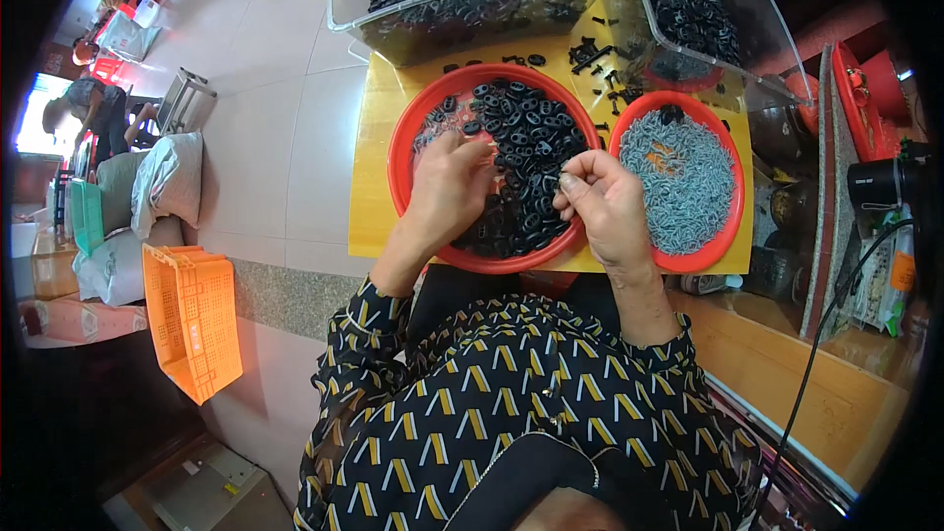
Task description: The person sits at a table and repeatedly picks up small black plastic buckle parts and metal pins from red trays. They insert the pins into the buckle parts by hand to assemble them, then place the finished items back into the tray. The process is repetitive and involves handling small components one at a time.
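A round red tray (402, 152) on the yellow tabletop holds many small black oval plastic pieces with holes (531, 128), and some small grey screws lie at its left side. Over the tray's left part is my left hand (447, 192), its fingers curled together; what they hold, if anything, is hidden. My right hand (610, 206) is above the tray's right rim, thumb and forefinger pinched on something too small to make out. Just right of that hand, a second red tray (736, 162) is filled with small grey screws (678, 202).
Two clear plastic bins (472, 5) (728, 20) of black pieces stand at the table's far side. Loose black parts (590, 54) lie between them and the trays. An orange crate (194, 320) and stuffed sacks (169, 182) are on the floor at left. Another person (93, 108) bends down farther off.
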`<state>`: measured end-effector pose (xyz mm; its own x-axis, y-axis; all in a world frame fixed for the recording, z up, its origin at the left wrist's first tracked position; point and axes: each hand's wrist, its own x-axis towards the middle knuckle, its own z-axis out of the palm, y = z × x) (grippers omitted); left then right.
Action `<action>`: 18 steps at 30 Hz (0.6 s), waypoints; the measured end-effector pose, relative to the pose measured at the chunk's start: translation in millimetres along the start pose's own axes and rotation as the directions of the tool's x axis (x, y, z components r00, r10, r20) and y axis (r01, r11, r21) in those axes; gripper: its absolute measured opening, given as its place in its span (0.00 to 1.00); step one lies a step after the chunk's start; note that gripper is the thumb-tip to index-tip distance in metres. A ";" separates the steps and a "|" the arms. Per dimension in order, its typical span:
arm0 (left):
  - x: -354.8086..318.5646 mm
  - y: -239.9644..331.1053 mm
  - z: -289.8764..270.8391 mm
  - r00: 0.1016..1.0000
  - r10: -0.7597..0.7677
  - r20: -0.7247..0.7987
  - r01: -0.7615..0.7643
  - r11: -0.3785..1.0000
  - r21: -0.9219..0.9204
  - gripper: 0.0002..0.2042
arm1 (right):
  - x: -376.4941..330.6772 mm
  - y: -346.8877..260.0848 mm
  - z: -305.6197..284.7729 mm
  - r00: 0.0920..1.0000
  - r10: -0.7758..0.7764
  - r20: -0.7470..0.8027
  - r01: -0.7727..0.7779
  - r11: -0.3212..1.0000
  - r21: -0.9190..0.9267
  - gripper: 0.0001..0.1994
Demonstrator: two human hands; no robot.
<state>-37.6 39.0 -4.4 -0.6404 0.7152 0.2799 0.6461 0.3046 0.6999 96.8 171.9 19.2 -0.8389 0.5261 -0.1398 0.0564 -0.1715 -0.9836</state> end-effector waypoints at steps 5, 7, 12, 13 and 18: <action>10.7 0.4 14.7 0.995 0.084 0.058 -0.094 0.971 0.221 0.09 | -2.6 -0.7 -0.9 1.000 0.017 0.002 -0.017 0.999 -0.033 0.02; 8.9 -0.3 15.9 0.996 0.065 0.060 -0.076 0.974 0.211 0.10 | -2.1 2.4 -0.4 0.999 0.032 0.019 -0.032 0.998 -0.045 0.02; -0.5 -6.7 12.1 0.994 0.024 0.105 -0.030 0.998 0.053 0.11 | -1.2 1.7 3.3 0.996 0.070 0.061 -0.068 0.997 -0.036 0.03; -4.6 -5.9 8.0 0.991 -0.034 0.130 0.043 0.997 -0.068 0.10 | -1.3 1.0 4.2 0.995 0.073 0.072 -0.072 0.997 -0.027 0.03; -30.3 7.4 1.4 0.964 -0.210 0.162 0.265 0.733 -0.626 0.04 | -0.3 6.5 12.6 0.977 0.110 0.185 -0.147 0.969 0.200 0.04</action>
<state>-12.8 20.4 -8.6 -0.6862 0.7272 0.0164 0.0438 0.0188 0.9989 90.6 160.2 14.3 -0.9133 0.3408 -0.2232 0.0694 -0.4096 -0.9096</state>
